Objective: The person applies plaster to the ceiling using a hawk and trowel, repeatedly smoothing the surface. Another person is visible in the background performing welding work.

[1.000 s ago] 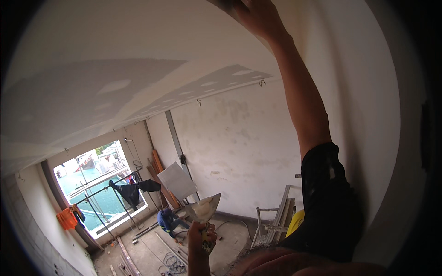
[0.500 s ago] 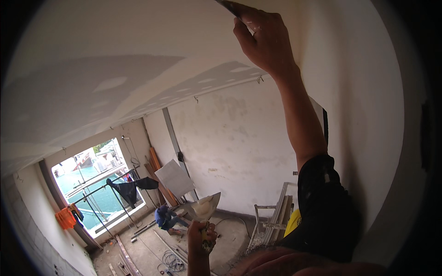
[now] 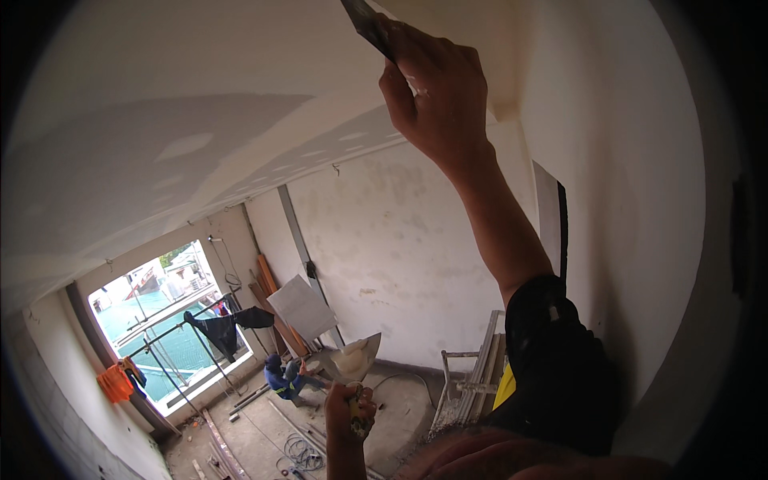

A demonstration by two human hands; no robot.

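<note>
My right grip (image 3: 440,96) closes firmly on a flat blade (image 3: 366,26) at its fingertips, near the ceiling (image 3: 240,56); my left grip (image 3: 350,412), well below, clenches a trowel (image 3: 371,347) holding pale paste (image 3: 349,366). I'd favour even pressure, trowel level.

Head-worn fisheye, near ceiling (image 3: 200,48), toward patchy wall (image 3: 392,256)

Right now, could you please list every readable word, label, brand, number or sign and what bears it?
None can be read: the trowel in the left hand, the blade in the right hand and the leaning board show no legible lettering. Any on the distant worker would be too small.
</note>
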